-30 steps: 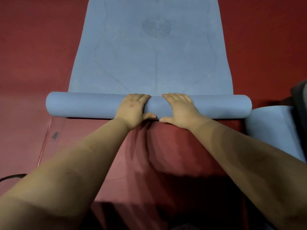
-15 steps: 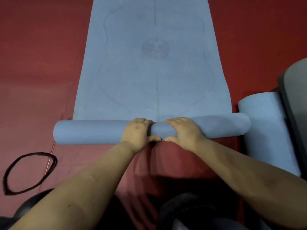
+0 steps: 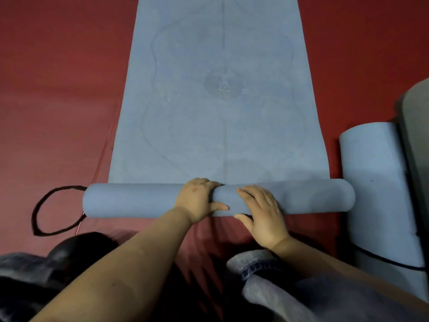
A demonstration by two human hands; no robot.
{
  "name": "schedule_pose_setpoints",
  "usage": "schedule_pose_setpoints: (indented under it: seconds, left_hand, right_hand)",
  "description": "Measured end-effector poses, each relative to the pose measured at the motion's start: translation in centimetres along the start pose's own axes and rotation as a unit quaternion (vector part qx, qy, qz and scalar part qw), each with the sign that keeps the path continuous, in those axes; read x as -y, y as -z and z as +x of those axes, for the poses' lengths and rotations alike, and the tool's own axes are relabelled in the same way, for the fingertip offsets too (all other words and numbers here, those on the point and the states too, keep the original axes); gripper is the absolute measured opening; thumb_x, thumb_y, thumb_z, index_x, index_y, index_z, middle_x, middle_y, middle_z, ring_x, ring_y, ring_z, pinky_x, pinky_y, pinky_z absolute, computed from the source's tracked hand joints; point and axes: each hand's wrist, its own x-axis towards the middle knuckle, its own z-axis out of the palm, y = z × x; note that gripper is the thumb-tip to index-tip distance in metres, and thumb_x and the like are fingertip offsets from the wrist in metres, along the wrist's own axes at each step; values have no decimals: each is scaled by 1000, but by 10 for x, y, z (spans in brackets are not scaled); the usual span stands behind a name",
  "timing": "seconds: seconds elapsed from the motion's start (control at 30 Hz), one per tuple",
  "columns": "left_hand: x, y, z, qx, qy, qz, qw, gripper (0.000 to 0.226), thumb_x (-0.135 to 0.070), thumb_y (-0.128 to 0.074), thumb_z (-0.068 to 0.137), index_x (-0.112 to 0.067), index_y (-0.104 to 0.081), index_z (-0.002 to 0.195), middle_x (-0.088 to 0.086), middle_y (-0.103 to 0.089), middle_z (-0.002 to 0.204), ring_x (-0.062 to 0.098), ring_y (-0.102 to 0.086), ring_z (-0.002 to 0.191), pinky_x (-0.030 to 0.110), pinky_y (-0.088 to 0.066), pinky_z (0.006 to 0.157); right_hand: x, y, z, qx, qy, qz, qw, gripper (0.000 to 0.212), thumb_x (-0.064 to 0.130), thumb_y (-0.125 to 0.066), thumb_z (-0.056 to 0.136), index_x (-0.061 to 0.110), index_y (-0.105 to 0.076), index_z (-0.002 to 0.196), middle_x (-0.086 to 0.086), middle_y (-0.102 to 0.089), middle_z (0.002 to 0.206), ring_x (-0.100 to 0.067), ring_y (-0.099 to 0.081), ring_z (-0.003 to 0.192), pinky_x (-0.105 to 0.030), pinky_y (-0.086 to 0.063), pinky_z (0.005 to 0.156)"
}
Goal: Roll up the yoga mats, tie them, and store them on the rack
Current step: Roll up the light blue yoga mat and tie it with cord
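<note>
A blue yoga mat [image 3: 222, 112] lies flat on the red floor, stretching away from me. Its near end is wound into a roll [image 3: 130, 201] lying crosswise in front of my knees. My left hand [image 3: 197, 201] grips the middle of the roll, fingers curled over its top and thumb along the near side. My right hand [image 3: 262, 212] rests beside it, fingers spread flat on the roll and thumb at its lower edge. A black strap loop [image 3: 37, 210] lies on the floor at the roll's left end.
A second blue mat [image 3: 376, 182], rolled and bound with a black strap [image 3: 380, 260], lies at the right, touching the roll's right end. A grey rolled object [image 3: 417, 126] sits beyond it at the frame edge. My denim-clad knees [image 3: 255, 263] are just behind my hands.
The roll has grown thicker and sits lower in view as my head tilts down. My right hand has slid back to the near side, fingers now spread. The strap loop has come into view.
</note>
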Motion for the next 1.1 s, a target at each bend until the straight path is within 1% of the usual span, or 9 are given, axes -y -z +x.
schedule_pose_setpoints:
  seconds: [0.13, 0.23, 0.3, 0.47, 0.6, 0.8, 0.9, 0.97, 1.1]
  left_hand:
    - [2, 8, 18, -32, -13, 51, 998, 78, -69, -53, 73, -16, -55, 131, 7, -63, 120, 24, -57, 111, 30, -37, 99]
    - [-3, -5, 11, -150, -30, 65, 986, 71, -59, -46, 77, -2, -65, 116, 15, -67, 113, 31, -65, 102, 38, -51, 89]
    - [-4, -16, 7, -135, -48, 76, 987, 71, -56, -45, 79, -1, -62, 120, 16, -62, 122, 33, -60, 112, 46, -47, 93]
    - [9, 8, 37, -81, -56, 38, 994, 74, -59, -51, 78, -4, -57, 127, 14, -58, 129, 30, -55, 120, 37, -38, 104]
    - [12, 27, 67, -63, -38, 24, 997, 71, -50, -60, 85, -9, -42, 140, 7, -45, 144, 21, -39, 134, 23, -17, 109]
    - [20, 12, 53, -177, -51, 81, 979, 70, -52, -57, 70, 0, -64, 116, 16, -66, 116, 33, -63, 107, 40, -46, 94]
    - [31, 24, 68, -158, -69, 47, 984, 74, -48, -68, 64, 0, -62, 120, 17, -63, 120, 35, -60, 111, 44, -42, 98]
    - [30, 44, 79, -123, -61, 25, 990, 76, -46, -72, 71, -3, -53, 131, 15, -54, 134, 29, -50, 126, 32, -30, 108]
    - [35, 59, 106, -111, -28, 10, 993, 74, -47, -66, 80, -8, -45, 139, 9, -47, 142, 24, -41, 132, 23, -21, 109]
  right_hand:
    - [-10, 0, 25, 57, -20, 18, 998, 70, 61, -54, 73, 14, -57, 125, -5, -59, 122, -23, -52, 114, -32, -31, 104]
    - [-26, 17, 80, 189, -56, 55, 979, 70, 57, -64, 77, 16, -53, 133, -5, -54, 130, -23, -50, 121, -28, -31, 105]
    - [-32, 17, 102, 262, -85, 90, 957, 70, 50, -69, 78, 17, -49, 136, -3, -51, 134, -20, -46, 125, -26, -29, 106]
    - [-12, -4, 56, 38, -54, -26, 998, 61, 52, -48, 83, 10, -59, 125, -8, -60, 128, -25, -49, 122, -36, -26, 108]
    - [-28, -2, 73, 20, -51, 3, 999, 59, 53, -47, 83, 15, -59, 127, -5, -59, 130, -20, -47, 123, -31, -19, 110]
    - [-54, 15, 147, 199, -87, 63, 974, 56, 48, -59, 88, 20, -51, 136, -1, -51, 139, -18, -44, 129, -28, -24, 111]
    - [-51, 8, 135, 85, -79, 29, 993, 57, 53, -53, 86, 14, -59, 127, -5, -59, 129, -24, -52, 122, -35, -26, 110]
    - [-44, -4, 114, 6, -48, -29, 998, 61, 53, -48, 84, 11, -58, 128, -7, -58, 131, -26, -51, 124, -39, -24, 111]
    - [-52, -4, 128, 14, -11, -62, 998, 69, 59, -47, 81, 14, -53, 133, -7, -55, 134, -25, -47, 126, -40, -24, 110]
